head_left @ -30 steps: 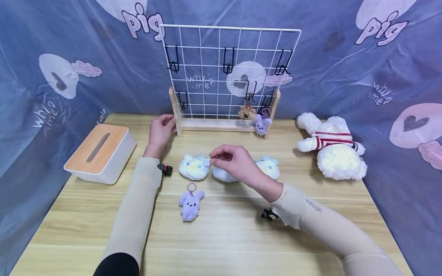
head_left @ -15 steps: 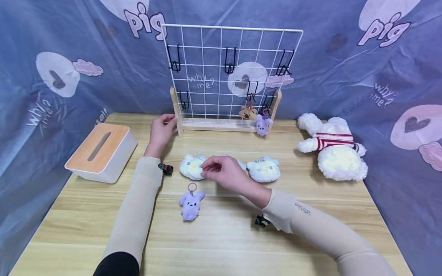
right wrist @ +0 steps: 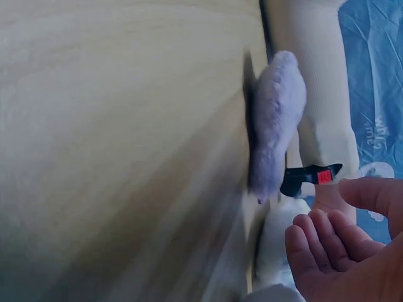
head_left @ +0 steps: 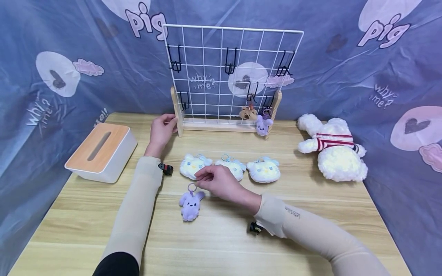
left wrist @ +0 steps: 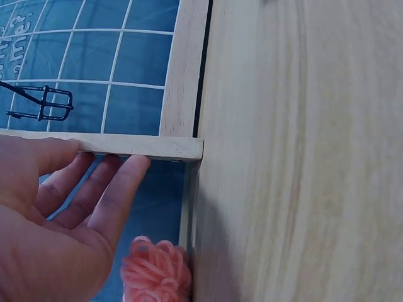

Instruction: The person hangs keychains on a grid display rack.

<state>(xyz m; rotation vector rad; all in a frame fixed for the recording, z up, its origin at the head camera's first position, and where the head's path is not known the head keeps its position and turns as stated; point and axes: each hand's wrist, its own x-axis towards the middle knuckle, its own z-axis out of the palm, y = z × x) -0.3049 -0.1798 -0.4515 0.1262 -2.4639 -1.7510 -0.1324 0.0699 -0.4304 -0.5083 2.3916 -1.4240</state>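
My left hand [head_left: 162,129] pinches the wooden side post [left wrist: 145,146] of the white wire grid rack [head_left: 229,122]; thumb and fingertips lie along the post in the left wrist view. Loosely bent and holding nothing, my right hand [head_left: 222,182] hovers near the purple rabbit plush keychain [head_left: 190,207], just above its ring. Behind that hand three white cat-face plush keychains sit in a row: left [head_left: 191,165], middle [head_left: 236,168] and right [head_left: 264,171]. The left one is partly covered by my fingers. In the right wrist view the purple rabbit keychain [right wrist: 277,119] appears side-on.
Several black hooks [head_left: 230,63] are on the grid. A brown plush keychain [head_left: 248,113] and a second purple rabbit keychain [head_left: 263,125] hang at its lower right. A tissue box [head_left: 103,151] stands at left, a white plush toy [head_left: 333,147] at right. Pink yarn [left wrist: 155,270] shows by the post.
My right hand has moved left and toward me, from over the middle cat keychain to near the purple rabbit's ring, uncovering the middle and right cats. My left hand stays at the post.
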